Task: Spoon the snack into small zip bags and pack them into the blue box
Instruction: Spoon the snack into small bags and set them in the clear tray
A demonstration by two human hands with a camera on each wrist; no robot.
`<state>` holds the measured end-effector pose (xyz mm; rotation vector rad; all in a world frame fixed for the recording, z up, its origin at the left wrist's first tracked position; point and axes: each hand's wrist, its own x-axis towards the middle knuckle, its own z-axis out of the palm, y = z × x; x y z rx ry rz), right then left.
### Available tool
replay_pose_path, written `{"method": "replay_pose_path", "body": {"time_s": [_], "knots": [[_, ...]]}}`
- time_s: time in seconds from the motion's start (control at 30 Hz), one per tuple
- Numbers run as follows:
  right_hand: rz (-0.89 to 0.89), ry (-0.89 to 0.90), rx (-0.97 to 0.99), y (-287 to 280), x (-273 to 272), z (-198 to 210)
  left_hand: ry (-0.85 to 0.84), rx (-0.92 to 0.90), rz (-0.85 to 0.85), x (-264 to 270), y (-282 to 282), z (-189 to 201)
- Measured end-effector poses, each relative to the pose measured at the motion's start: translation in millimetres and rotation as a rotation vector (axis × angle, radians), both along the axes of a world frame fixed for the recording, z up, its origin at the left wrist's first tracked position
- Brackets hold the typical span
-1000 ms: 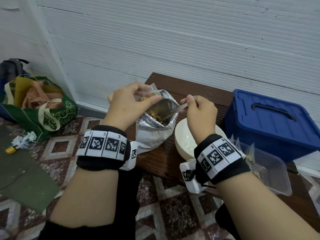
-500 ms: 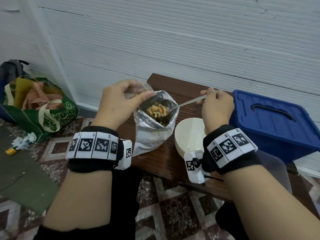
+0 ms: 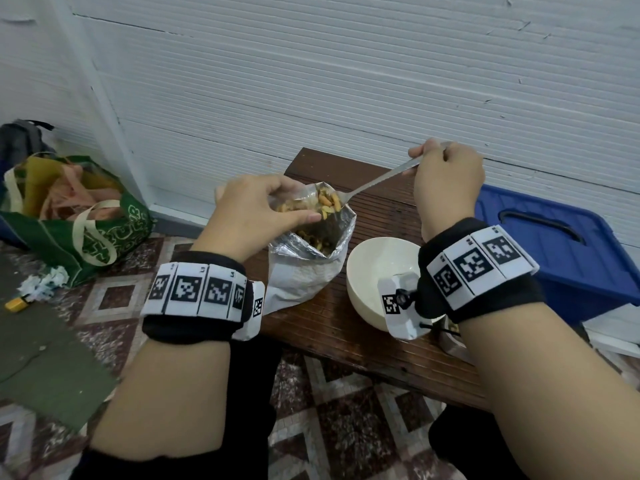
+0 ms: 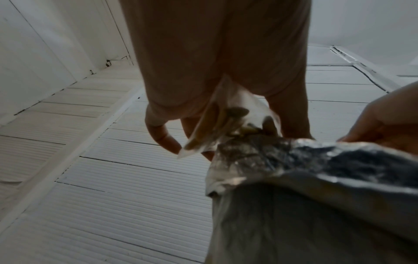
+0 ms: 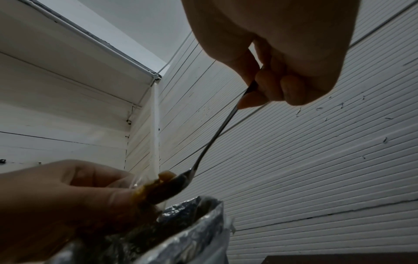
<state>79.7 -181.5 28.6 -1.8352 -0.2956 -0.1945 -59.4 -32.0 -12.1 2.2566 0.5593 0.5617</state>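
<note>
Her left hand (image 3: 254,209) pinches a small zip bag (image 4: 228,121) open over the foil snack pouch (image 3: 304,268). Her right hand (image 3: 446,178) grips a spoon (image 3: 377,181), its loaded bowl at the bag's mouth.

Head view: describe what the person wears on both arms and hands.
Both hands are bare: left hand, right hand. Each wrist carries a black fabric band wrapped by a strip of white panels printed with black square code markers. A small white camera block with a marker sits under the right wrist. Forearms are uncovered.
</note>
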Motion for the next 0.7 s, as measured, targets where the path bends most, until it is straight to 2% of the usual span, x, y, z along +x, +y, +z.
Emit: {"method": "replay_pose_path", "body": {"time_s": [0.27,0.47,0.7], "knots": [[0.057,0.034,-0.037,7.6,-0.5,-2.5,0.071,0.029,-0.004,9.0,0.3,-3.5],[0.072,0.045,-0.050,13.9,2.0,-2.1,0.099,0.157,0.064,14.8,-0.8,-4.8],[0.079,0.049,-0.058,18.0,4.7,-1.3,0.099,0.173,0.078,18.0,-4.1,-6.4]]}}
